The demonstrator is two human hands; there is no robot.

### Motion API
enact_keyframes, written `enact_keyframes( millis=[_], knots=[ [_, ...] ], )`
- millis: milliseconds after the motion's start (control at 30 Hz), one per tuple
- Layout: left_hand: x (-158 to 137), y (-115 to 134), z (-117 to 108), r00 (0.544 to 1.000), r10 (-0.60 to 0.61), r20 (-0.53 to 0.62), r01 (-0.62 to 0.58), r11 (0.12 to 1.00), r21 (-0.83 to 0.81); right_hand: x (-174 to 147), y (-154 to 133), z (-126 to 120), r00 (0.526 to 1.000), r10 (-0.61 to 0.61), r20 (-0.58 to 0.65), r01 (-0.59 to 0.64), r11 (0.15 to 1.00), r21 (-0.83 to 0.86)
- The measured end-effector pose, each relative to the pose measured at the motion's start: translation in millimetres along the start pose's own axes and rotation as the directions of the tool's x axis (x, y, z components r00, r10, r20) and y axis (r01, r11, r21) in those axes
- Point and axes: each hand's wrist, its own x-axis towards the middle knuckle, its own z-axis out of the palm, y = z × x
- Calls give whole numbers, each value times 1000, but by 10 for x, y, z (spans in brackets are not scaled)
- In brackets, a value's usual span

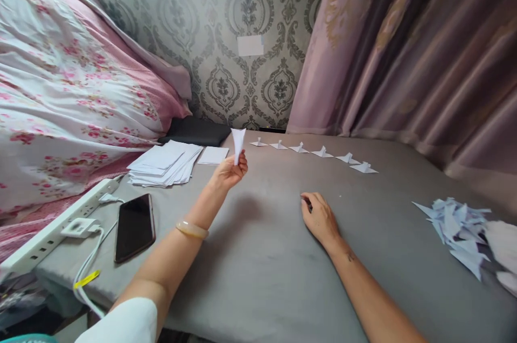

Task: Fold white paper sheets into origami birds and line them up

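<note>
My left hand (pixel 231 172) is raised over the far middle of the table, its fingers pinching the lower end of a folded white paper piece (pixel 238 144). The paper stands upright, narrow below and flaring to two points at the top. My right hand (pixel 320 219) rests on the grey tabletop, fingers loosely curled in and nothing visible in them. Beyond it, several small folded paper figures (pixel 299 148) stand in a slanting row. A stack of white paper sheets (pixel 165 165) lies to the left of my left hand, beside a smaller paper pile (pixel 214 155).
A phone (pixel 134 229), a power strip (pixel 60 230) and white cables (pixel 92 257) lie at the left. On the right is a heap of folded paper pieces (pixel 458 224) beside a white cloth-like bundle (pixel 503 246). A black flat object (pixel 200 131) sits against the wall.
</note>
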Motion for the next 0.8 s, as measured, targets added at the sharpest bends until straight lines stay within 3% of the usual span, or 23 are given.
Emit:
enact_keyframes(
  millis=[167, 300, 400, 500, 700, 800],
  knots=[
    [-473, -591, 386, 955, -221, 196, 239, 968, -71, -16, -71, -112, 993, 114, 2, -108, 939, 327],
    [-671, -934, 472, 937, -280, 210, 290, 957, -19, -40, -197, -229, 959, 240, 154, -283, 744, 605],
    [-708, -1057, 425, 942, -266, 204, 262, 964, 49, -53, -296, -310, 943, 237, 234, -333, 647, 686],
    [-714, -1120, 353, 946, -238, 219, 214, 969, 126, -62, -358, -347, 934, 217, 285, -357, 615, 703],
    [-809, -1147, 345, 939, -144, 313, 44, 951, 308, -78, -305, -239, 942, 223, 250, -335, 605, 722],
    [-857, -1133, 374, 944, -61, 323, -72, 921, 384, -96, -244, -196, 941, 248, 230, -338, 680, 650]
  ],
)
